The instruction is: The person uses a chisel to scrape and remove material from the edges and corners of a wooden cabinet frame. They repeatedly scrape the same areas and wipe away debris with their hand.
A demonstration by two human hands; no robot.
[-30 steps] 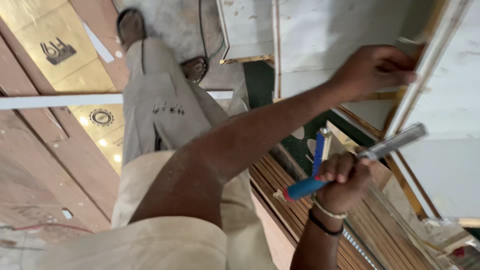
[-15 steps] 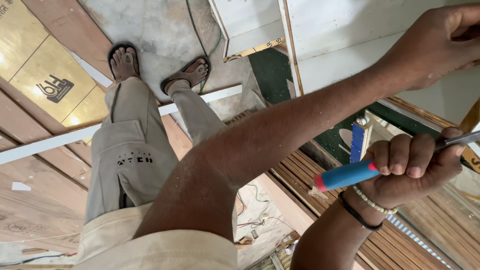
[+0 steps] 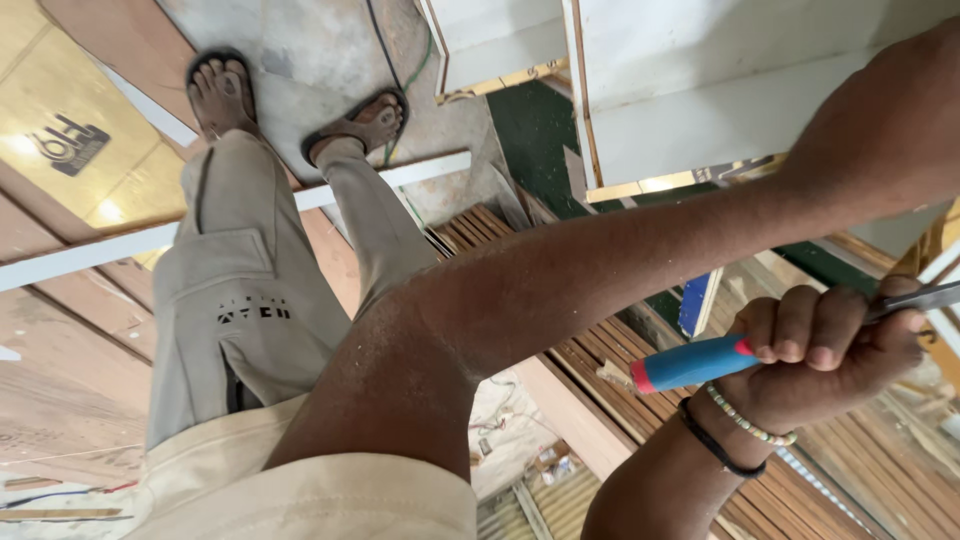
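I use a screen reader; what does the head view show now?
A right hand grips a blue-handled tool above stacked wood strips. The left arm reaches off frame toward a white panel.

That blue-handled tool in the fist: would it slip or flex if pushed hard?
Probably not. The right hand wraps fully around the blue-and-red handle, which looks rubbery, so slipping seems unlikely. The metal shaft looks rigid and should not flex. Its rounded handle might roll if set down.

The right hand (image 3: 830,345) grips a blue-handled tool (image 3: 695,362) beside a white panel (image 3: 720,90) above wooden slats (image 3: 600,370).
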